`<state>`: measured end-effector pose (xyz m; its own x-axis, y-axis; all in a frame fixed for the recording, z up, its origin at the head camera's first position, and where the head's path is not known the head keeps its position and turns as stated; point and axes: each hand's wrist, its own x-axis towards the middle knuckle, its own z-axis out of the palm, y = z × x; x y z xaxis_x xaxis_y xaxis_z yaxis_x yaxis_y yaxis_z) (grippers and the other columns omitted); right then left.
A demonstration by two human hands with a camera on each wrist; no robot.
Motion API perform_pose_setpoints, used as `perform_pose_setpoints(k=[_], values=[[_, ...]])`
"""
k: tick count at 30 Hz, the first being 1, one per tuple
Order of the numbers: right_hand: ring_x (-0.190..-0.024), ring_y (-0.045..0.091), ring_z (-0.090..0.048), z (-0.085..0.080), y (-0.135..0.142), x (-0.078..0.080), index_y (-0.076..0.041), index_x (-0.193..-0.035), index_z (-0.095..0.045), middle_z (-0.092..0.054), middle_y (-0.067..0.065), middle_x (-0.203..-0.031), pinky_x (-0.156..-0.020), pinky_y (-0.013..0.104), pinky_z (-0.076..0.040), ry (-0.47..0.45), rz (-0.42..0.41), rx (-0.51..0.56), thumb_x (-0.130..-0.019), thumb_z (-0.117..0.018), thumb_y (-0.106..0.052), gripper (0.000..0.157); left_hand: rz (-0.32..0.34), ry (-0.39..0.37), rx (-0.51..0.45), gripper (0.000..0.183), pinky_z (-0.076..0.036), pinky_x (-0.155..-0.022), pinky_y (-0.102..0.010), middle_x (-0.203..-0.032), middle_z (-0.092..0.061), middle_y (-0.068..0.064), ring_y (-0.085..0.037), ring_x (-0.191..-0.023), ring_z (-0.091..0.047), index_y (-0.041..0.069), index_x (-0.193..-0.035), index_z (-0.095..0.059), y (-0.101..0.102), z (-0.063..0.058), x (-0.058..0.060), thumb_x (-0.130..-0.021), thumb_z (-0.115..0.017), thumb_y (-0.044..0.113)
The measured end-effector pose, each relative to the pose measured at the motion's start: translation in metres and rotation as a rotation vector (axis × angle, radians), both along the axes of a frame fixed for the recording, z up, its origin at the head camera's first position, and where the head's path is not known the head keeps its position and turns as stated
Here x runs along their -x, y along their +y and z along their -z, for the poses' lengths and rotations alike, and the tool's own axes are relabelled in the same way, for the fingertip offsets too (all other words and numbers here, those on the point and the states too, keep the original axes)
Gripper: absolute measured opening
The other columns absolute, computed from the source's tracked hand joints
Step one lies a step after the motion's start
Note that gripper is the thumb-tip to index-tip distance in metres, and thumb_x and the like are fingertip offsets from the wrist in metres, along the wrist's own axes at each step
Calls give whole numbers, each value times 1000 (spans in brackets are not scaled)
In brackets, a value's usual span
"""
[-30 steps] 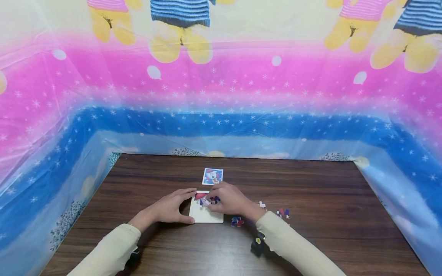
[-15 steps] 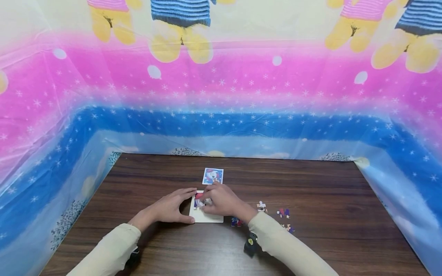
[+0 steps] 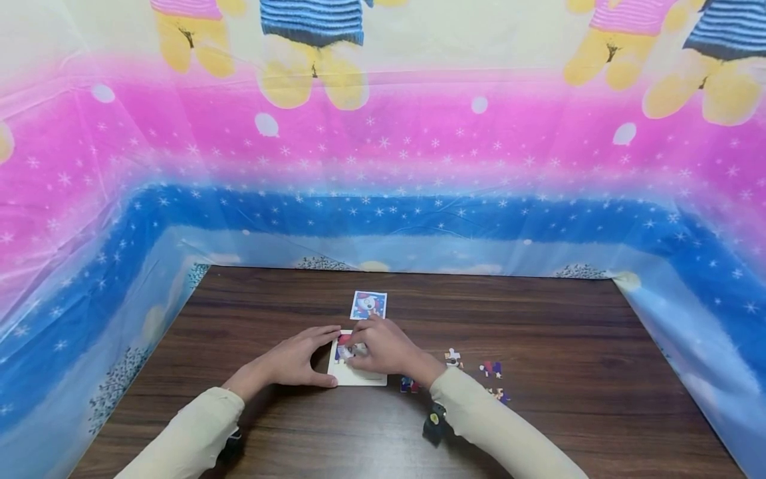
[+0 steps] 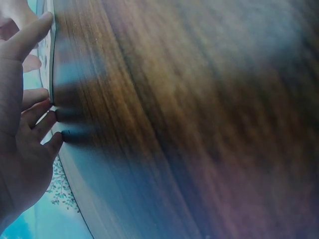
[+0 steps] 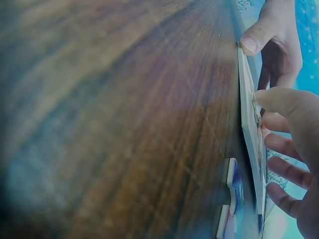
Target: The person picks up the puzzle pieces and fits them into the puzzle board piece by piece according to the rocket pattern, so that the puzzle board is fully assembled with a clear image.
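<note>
A small cream puzzle board (image 3: 359, 380) lies flat on the table, with fitted pieces showing red and white (image 3: 343, 346) along its back left part. My left hand (image 3: 293, 357) rests along the board's left edge, thumb at the near corner and fingertips at the far corner. My right hand (image 3: 385, 347) is over the board, thumb and forefinger together on a jigsaw piece (image 3: 359, 350) that they mostly cover. In the right wrist view, the right thumb (image 5: 281, 101) touches the board's face while the other fingers spread beyond it.
Behind the board lies a square picture card (image 3: 367, 304) with a white cartoon figure. Loose jigsaw pieces lie to the right: a white one (image 3: 453, 359), red and purple ones (image 3: 492, 369), others (image 3: 499, 395), and a blue-red one (image 3: 408, 384) beside the board. A printed curtain (image 3: 419, 219) surrounds the table.
Over the second, my right hand has shifted slightly left over the board, and its forearm has moved left, uncovering loose pieces. It stays still in the last half second. My left hand keeps its place.
</note>
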<state>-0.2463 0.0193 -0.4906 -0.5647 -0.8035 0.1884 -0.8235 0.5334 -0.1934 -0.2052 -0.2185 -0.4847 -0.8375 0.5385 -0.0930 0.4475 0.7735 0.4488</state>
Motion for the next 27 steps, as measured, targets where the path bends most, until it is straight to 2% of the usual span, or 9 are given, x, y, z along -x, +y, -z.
perform_pose_setpoints(k=[7, 16, 21, 24, 27], values=[[-117, 13, -65, 1, -1, 0, -21, -109, -81, -74, -5, -114, -119, 52, -32, 30, -1, -25, -92, -76, -39, 25, 0, -7, -7, 98, -36, -115, -55, -162, -38, -10, -32, -148, -37, 8, -157, -41, 1, 0, 0, -83, -77, 61], [-117, 14, -64, -1, -1, -2, -21, -109, -82, -75, -4, -115, -119, 53, -32, 12, 2, -24, -94, -74, -38, 25, 1, -12, -14, 97, -36, -115, -55, -162, -38, -11, -32, -148, -36, 8, -157, -41, 0, -1, -1, -83, -77, 60], [-117, 15, -65, -3, 5, -3, -16, -114, -80, -74, -1, -116, -119, 51, -32, -8, -1, 31, -96, -72, -35, 28, -4, -11, -11, 97, -36, -115, -56, -162, -38, -10, -33, -148, -36, 9, -157, -41, 1, -2, -1, -83, -77, 60], [-114, 16, -65, -8, 15, -4, -14, -115, -79, -74, 0, -115, -115, 44, -40, -25, 1, 85, -96, -71, -34, 28, -10, -7, -3, 98, -36, -114, -56, -162, -38, -10, -33, -148, -36, 9, -158, -41, 1, -2, -1, -83, -77, 60], [-108, 16, -65, -12, 29, -5, -14, -114, -80, -74, -1, -113, -102, 36, -50, -39, 18, 120, -96, -72, -34, 28, -14, -11, 2, 98, -36, -114, -57, -162, -38, -10, -33, -148, -36, 8, -157, -41, 2, -3, -1, -83, -78, 60]])
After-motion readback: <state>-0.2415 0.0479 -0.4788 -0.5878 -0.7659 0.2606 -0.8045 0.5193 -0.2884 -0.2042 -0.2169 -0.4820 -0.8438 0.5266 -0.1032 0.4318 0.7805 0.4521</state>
